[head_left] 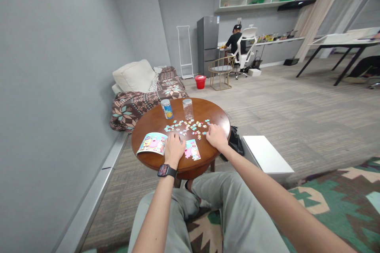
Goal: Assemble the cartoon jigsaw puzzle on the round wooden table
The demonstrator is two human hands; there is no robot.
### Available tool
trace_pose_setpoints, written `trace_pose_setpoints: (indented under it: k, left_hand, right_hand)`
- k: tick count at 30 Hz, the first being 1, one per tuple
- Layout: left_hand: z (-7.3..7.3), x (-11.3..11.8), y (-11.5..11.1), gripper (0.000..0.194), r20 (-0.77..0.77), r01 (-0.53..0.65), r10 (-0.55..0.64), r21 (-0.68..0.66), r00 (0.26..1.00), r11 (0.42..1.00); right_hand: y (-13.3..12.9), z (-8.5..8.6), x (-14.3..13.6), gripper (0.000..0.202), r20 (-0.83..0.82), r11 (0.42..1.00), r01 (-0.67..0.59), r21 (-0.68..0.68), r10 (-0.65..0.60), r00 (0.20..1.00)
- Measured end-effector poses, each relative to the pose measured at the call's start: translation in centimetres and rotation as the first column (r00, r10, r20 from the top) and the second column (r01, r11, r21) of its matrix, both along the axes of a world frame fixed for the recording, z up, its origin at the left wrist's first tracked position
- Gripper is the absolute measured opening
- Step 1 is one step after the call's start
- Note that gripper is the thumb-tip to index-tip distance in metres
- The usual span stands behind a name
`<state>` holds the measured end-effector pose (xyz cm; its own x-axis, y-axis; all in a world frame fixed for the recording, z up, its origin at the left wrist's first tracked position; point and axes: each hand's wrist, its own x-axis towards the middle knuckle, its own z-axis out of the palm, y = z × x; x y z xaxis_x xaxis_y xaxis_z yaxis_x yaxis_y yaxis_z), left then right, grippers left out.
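On the round wooden table [148, 121], my left hand [174, 148] rests palm down, fingers slightly apart. It lies between a curved cartoon picture sheet [152, 143] and a partly joined jigsaw puzzle [192, 150]. My right hand [217, 137] is closed at the table's right side; its fingertips are tucked under, hiding anything between them. Loose jigsaw pieces [194, 127] are scattered beyond and between my hands. Behind them stand a clear jar [188, 109] with a silver lid and a jar with a blue and yellow label [168, 110].
A white box [267, 154] stands right of the table, near a black bag [236, 140]. A sofa with a patterned cover [142, 106] is at the back left. Farther off are a red bucket [200, 82], a metal-framed chair [221, 70] and a seated person [236, 42].
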<state>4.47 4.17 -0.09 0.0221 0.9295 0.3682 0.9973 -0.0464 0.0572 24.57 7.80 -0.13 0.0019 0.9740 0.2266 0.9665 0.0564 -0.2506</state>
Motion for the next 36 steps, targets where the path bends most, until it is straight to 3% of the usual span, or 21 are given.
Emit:
trace_pose_setpoints:
  k: [5,11,18,36]
  left_hand:
    - [-0.1,0.0,0.0,0.026,-0.015,0.026,-0.025,0.015,1.0,1.0]
    - [-0.1,0.0,0.0,0.027,-0.017,0.032,-0.031,0.021,0.999,0.999]
    - [-0.2,-0.1,0.1,0.024,-0.016,0.027,-0.026,0.007,1.0,1.0]
    - [-0.3,-0.1,0.1,0.025,0.001,0.024,-0.024,0.004,1.0,1.0]
  right_hand:
    - [-0.1,0.2,-0.1,0.02,-0.01,1.0,0.005,0.0,-0.005,1.0]
    - [-0.5,0.2,-0.1,0.028,-0.031,0.994,0.103,0.046,-0.102,0.994]
    - [-0.3,-0.2,0.0,0.037,-0.012,0.999,-0.036,0.03,0.036,0.999]
    - [0.2,-0.9,0.4,0.035,-0.061,0.992,-0.124,0.036,0.126,0.99]
